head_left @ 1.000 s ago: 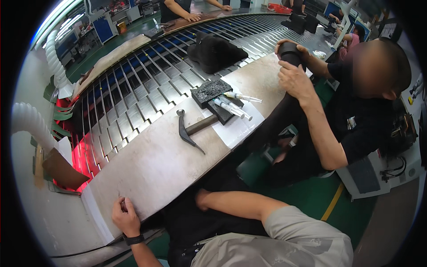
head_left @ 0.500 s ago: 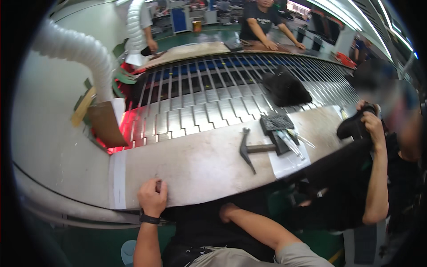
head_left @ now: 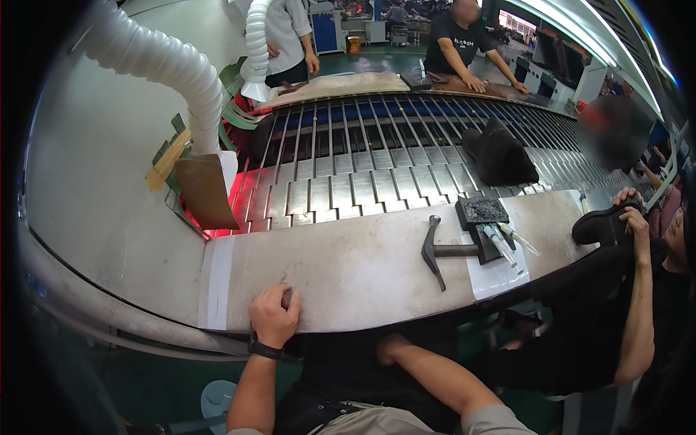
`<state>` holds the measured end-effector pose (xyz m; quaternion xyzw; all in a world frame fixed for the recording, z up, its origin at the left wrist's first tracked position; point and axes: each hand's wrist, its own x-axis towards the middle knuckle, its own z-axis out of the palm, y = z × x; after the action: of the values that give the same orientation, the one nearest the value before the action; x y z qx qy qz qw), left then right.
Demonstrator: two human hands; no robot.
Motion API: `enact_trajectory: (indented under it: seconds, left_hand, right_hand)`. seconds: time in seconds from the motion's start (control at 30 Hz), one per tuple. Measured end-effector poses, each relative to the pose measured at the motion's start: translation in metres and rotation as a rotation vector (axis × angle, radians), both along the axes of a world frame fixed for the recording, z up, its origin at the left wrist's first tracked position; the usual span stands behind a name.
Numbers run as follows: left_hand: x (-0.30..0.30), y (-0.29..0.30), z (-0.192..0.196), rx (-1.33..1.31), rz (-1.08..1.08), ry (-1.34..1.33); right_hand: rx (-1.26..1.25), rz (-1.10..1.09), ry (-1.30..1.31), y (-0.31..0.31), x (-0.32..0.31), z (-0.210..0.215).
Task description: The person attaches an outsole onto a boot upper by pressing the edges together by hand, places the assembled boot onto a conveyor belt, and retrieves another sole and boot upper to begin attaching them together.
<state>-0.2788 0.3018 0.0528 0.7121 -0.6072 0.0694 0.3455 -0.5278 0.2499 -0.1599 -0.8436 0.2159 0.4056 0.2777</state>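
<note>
My left hand rests curled on the near edge of the pale worktable. A small dark patch shows between its thumb and fingers, too hidden to name. My right hand hangs low in front of my dark apron, below the table edge, its fingers hidden. To the right on the table lies a hammer with a curved head, its handle against a dark block holder with a rough grey top. Several syringes lean on that holder, over a white paper sheet.
Beyond the table runs a slatted metal conveyor carrying a black boot. At the right, a co-worker's hands hold another dark boot. A white ribbed hose hangs at the left by a brown flap. Two people stand across the conveyor.
The whole view has shifted, so the table and conveyor sit farther right and more of the person at the far left shows. My hands keep much the same pose.
</note>
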Motion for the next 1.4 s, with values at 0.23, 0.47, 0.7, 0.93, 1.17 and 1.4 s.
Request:
enact_trajectory:
  seconds: [0.23,0.47,0.7,0.93,1.17,1.4]
  left_hand:
    - [0.002,0.003,0.006,0.03,0.027,-0.018]
    - [0.063,-0.021,0.021,0.119,0.111,0.458]
    - [0.218,-0.151,0.025,0.375,0.351,0.037]
    - [0.324,-0.223,-0.016,0.573,0.371,-0.059]
    - [0.424,-0.237,-0.047,0.773,0.704,-0.285]
    - [0.496,-0.256,-0.086,0.905,0.786,-0.475]
  right_hand:
    - [0.013,0.04,-0.003,0.003,0.0,-0.001]
    - [0.004,0.024,0.038,0.001,-0.003,0.01]
    - [0.12,-0.082,0.0,0.001,-0.005,-0.009]
    - [0.201,-0.05,-0.026,-0.007,-0.006,-0.002]
    - [0.291,-0.054,-0.03,-0.026,-0.004,0.004]
    - [0.364,-0.087,-0.043,-0.041,0.007,-0.001]
